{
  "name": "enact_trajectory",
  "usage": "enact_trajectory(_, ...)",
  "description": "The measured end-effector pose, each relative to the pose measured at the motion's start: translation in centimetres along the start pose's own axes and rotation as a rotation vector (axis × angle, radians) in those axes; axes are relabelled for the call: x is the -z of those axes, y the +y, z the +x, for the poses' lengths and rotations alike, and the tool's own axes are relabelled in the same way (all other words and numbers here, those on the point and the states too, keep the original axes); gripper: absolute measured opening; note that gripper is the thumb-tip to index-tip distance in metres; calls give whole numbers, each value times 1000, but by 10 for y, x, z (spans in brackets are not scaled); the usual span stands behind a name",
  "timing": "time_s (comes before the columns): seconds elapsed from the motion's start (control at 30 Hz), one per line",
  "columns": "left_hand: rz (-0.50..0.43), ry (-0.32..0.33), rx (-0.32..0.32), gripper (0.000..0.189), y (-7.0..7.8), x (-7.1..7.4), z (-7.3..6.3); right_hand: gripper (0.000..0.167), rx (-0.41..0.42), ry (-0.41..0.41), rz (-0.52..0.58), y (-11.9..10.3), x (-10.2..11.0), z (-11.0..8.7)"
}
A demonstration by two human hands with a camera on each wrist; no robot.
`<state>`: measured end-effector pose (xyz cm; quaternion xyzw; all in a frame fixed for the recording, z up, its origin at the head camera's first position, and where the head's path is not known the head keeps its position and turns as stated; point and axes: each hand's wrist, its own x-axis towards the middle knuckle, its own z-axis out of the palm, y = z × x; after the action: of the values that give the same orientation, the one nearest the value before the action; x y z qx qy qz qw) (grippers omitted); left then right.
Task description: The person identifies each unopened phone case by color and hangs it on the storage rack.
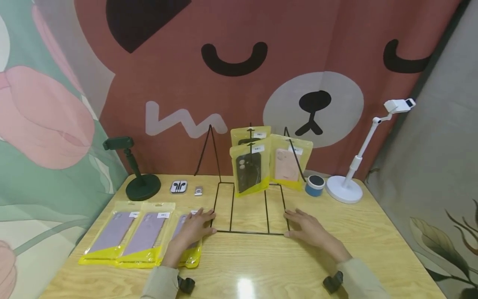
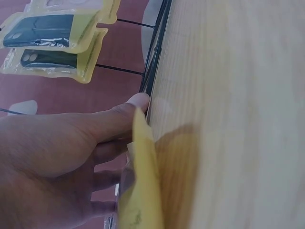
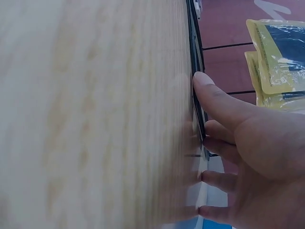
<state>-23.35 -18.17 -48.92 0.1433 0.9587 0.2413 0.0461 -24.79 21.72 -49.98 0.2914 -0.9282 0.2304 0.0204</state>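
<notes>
A black wire display rack (image 1: 248, 233) stands on the wooden table, its base frame between the two hands. My left hand (image 1: 193, 227) touches the base's left front corner, thumb and fingertips against the rod, fingers fairly straight. Beneath this hand lies a yellow-edged phone case package (image 1: 193, 258), partly covered by it. At the right front corner my right hand (image 1: 307, 227) rests likewise, its thumb (image 3: 206, 82) against the rod and its fingers spread. From the rack hang two packages with dark cases, the front one (image 1: 249, 170) overlapping the other, and one pink case package (image 1: 286, 164).
Two more packages with purple cases (image 1: 113, 230) (image 1: 145, 234) lie at the left. Behind them are a dark green stand (image 1: 143, 187), boxed earphones (image 1: 179, 187) and a small silver gadget (image 1: 198, 191). A blue-and-white round container (image 1: 315, 187) and a white stand (image 1: 345, 190) are at the right.
</notes>
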Motion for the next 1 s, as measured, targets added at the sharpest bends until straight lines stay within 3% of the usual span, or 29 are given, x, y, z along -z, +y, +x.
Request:
enact_trajectory(0.2, -5, 7, 19, 55, -2, -2, -3, 64, -11, 2, -4, -2, -1, 2)
enact_trajectory(0.37, 35, 35, -16, 52, 1, 1, -2, 64, -41, 14, -1, 0, -4, 3)
enact_trajectory(0.5, 21, 72, -46, 48, 5, 13, -8, 65, -55, 10, 2, 0, -5, 3)
enact_trajectory(0.6, 38, 111, -63, 45, -2, 28, -17, 65, -56, 7, 7, -1, -5, 4)
enact_trajectory(0.7, 94, 152, -44, 44, -20, 46, -31, 64, -51, 11, 10, -2, -5, 4)
enact_trajectory(0.8, 154, 192, 13, 45, -50, 65, -46, 64, -47, 12, 4, -2, -4, 4)
enact_trajectory(1.0, 202, 219, 216, 53, -125, 97, -80, 64, -48, 23, -6, 0, -2, 3)
